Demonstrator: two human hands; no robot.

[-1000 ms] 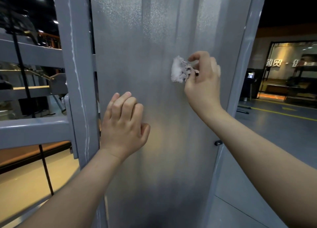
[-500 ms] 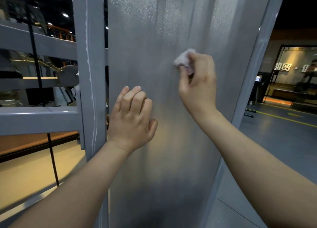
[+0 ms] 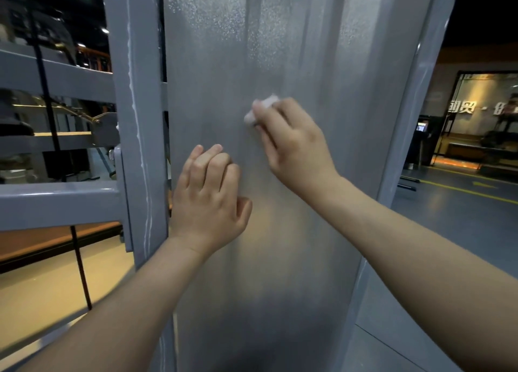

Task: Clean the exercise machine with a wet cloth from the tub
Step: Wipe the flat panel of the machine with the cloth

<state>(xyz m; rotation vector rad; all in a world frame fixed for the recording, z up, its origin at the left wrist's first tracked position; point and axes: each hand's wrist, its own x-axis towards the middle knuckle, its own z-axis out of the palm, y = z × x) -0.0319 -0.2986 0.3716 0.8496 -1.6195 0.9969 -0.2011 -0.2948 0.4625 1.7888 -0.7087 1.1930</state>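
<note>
Right grip, fingers curled round a small white cloth, presses it on the grey panel at centre; left grip, curled and empty, rests lower left beside the frame post.

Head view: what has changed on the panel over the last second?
The right hand slid the cloth leftward across the panel, fingers now covering most of it. The left hand stayed resting on the panel, fingers curled, holding nothing.
</note>
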